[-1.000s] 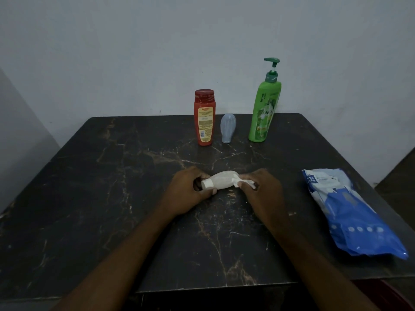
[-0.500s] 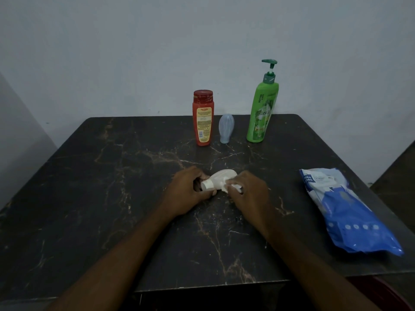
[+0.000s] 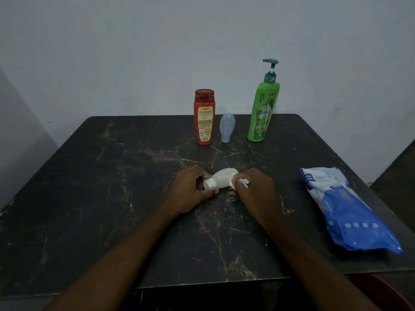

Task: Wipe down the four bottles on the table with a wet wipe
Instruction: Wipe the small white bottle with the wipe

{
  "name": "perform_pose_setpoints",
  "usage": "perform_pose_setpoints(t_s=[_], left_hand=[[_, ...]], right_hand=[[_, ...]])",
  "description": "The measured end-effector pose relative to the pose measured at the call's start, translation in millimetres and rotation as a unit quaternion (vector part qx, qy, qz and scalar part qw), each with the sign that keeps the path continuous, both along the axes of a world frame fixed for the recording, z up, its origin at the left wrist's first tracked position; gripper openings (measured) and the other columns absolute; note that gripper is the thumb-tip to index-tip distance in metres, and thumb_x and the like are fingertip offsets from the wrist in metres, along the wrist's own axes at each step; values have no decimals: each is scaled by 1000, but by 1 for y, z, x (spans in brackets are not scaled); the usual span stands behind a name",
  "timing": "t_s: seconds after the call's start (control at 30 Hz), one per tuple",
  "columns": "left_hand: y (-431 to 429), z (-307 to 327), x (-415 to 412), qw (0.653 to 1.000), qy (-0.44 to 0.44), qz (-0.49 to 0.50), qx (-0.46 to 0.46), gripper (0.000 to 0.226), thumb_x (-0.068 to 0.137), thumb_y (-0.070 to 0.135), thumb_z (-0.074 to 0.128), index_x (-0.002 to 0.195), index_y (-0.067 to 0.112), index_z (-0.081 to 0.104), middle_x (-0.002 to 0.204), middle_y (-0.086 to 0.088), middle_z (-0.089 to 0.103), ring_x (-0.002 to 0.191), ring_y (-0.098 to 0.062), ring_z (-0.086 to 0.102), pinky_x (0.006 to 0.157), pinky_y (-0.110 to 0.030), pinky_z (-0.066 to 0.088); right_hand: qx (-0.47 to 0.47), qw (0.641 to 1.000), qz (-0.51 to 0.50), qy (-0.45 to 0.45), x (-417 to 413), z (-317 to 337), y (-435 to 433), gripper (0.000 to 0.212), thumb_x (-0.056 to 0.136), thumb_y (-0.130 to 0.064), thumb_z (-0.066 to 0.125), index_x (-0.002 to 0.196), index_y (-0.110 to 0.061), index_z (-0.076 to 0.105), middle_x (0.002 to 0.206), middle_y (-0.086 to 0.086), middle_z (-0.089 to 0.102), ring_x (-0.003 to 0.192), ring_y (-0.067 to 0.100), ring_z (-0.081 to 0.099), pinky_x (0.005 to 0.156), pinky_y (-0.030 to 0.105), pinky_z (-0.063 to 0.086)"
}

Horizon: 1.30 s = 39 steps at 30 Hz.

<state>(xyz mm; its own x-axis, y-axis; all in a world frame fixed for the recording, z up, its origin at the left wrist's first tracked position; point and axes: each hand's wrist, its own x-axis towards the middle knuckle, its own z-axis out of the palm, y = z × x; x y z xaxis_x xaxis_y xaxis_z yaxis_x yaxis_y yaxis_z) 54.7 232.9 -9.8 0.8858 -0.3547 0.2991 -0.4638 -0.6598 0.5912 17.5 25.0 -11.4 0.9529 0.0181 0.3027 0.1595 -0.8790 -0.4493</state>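
Note:
A small white bottle (image 3: 222,179) lies on its side at the middle of the dark marble table (image 3: 112,198). My left hand (image 3: 190,190) grips its capped neck end. My right hand (image 3: 256,187) pinches a crumpled white wet wipe (image 3: 241,182) against the bottle's wide end. At the back stand a red bottle (image 3: 204,117), a small pale blue bottle (image 3: 227,127) resting cap down, and a tall green pump bottle (image 3: 262,111).
A blue and white pack of wipes (image 3: 343,209) lies near the table's right edge. A pale wall rises just behind the table. Something dark red (image 3: 386,292) shows below the front right corner.
My right hand with the wipe slid left along the white bottle and has eased back toward its wide end. The left hand kept its grip on the neck.

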Motion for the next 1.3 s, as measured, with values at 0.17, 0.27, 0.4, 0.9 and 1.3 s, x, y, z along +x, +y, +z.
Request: perform_pose_setpoints(t_s=[0.17, 0.27, 0.4, 0.9, 1.3], left_hand=[[0, -1, 1, 1000, -9, -2, 8, 35, 73, 37, 86, 99, 20, 69, 94, 10, 65, 81, -2, 57, 67, -16, 43], [-1, -1, 2, 1000, -6, -4, 11, 36, 73, 38, 86, 100, 21, 69, 95, 10, 65, 82, -3, 58, 68, -19, 46], [0, -1, 2, 1000, -2, -2, 2, 36, 72, 39, 87, 98, 23, 68, 95, 11, 65, 81, -4, 59, 66, -17, 46], [-2, -1, -1, 1000, -3, 0, 13, 37, 73, 41, 86, 99, 23, 67, 95, 12, 64, 81, -3, 58, 66, -17, 44], [-2, -2, -2, 1000, -14, -8, 19, 39, 73, 41, 86, 101, 22, 67, 97, 12, 63, 82, -1, 56, 67, -16, 43]], right_hand=[[71, 991, 106, -44, -8, -3, 10, 23, 88, -16, 68, 111, -15, 70, 110, 0, 63, 97, 2, 54, 87, 0, 31], [83, 990, 97, -57, -5, -4, 7, 20, 85, -14, 69, 104, -19, 72, 106, -2, 62, 92, -5, 49, 85, -2, 31], [116, 991, 26, -65, -1, -3, -1, 18, 87, -7, 65, 101, -16, 72, 105, 1, 62, 89, 1, 53, 81, 2, 36], [4, 999, 28, -16, -6, 4, 3, 31, 95, -24, 57, 126, -22, 61, 122, 2, 56, 101, 10, 54, 85, 21, 42], [-38, 999, 7, -22, 1, -2, 0, 27, 96, -13, 52, 119, -13, 66, 118, 8, 59, 102, 22, 59, 90, 35, 48]])
